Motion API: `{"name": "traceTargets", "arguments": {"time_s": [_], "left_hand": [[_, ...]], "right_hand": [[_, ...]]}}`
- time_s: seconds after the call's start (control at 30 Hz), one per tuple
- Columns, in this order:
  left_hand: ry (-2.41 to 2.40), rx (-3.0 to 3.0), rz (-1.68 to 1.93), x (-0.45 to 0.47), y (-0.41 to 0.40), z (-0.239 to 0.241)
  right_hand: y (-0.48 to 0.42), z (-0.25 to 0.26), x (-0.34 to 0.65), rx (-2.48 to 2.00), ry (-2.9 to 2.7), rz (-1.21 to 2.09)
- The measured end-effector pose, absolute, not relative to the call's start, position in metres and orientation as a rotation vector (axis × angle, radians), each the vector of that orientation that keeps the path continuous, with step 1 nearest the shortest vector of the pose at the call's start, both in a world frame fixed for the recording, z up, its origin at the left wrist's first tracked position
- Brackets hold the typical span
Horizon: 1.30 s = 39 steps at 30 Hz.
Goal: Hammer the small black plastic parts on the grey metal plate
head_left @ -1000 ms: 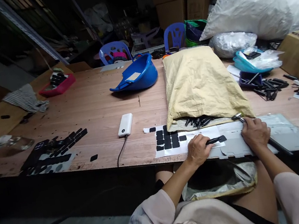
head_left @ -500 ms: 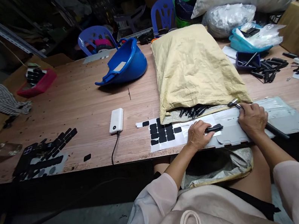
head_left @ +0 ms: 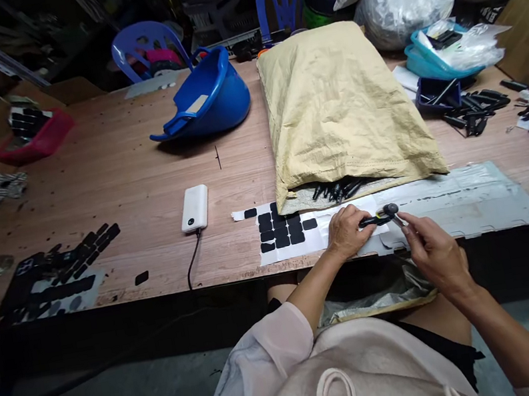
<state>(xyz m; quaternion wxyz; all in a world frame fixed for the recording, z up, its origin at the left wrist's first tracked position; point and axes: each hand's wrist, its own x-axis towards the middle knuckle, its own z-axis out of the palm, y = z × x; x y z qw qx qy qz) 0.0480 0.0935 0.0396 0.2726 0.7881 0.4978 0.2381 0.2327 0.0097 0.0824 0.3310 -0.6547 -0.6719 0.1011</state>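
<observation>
My left hand (head_left: 347,231) is closed around one end of a slim black handle-like piece (head_left: 368,222), just above the grey sheet at the table's front edge. My right hand (head_left: 435,249) grips a hammer (head_left: 396,219) by its shaft. The hammer's round head is over the right end of the black piece; whether they touch, I cannot tell. A hint of yellow shows beside the head. To the left of my left hand, rows of black rounded stickers (head_left: 280,226) lie on white backing paper (head_left: 319,239).
A yellowish sack (head_left: 345,103) lies beyond my hands, black pieces (head_left: 338,189) spilling from its mouth. Further left are a white power bank (head_left: 194,207) with a cable and a blue basin (head_left: 221,93). More black pieces (head_left: 473,112) lie at right beside a dark blue box (head_left: 437,95).
My right hand has lifted the hammer off the grey sheet and brought its head left, over the black piece. My left hand keeps hold of the piece. The whole view has shifted slightly.
</observation>
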Motion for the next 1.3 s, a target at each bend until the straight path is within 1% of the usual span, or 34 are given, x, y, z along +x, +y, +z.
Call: {"name": "traceTargets", "arguments": {"time_s": [0.23,0.33,0.53,0.73,0.93,1.1,1.2,1.3], "left_hand": [[1.337,2.129,0.613,0.048,0.094,0.044],[1.347,2.118,0.611,0.048,0.093,0.043],[1.345,2.12,0.613,0.049,0.094,0.042],[1.341,2.089,0.638,0.05,0.094,0.043],[1.357,2.081,0.658,0.052,0.093,0.042],[1.37,2.1,0.676,0.053,0.094,0.039],[1.351,2.126,0.675,0.053,0.097,0.041],[1.283,2.156,0.71,0.049,0.09,0.047]], "right_hand": [[0.006,0.085,0.223,-1.814,-1.786,0.084],[0.006,0.084,0.224,-1.862,-1.83,0.082],[0.005,0.088,0.217,-1.699,-1.785,0.102],[0.004,0.082,0.213,-1.787,-1.904,0.107],[0.057,0.086,0.257,-1.921,-1.732,-0.15],[0.105,0.06,0.29,-2.129,-1.712,-0.19],[0.111,0.045,0.292,-2.202,-1.694,-0.238],[0.109,0.041,0.29,-2.216,-1.699,-0.249]]}}
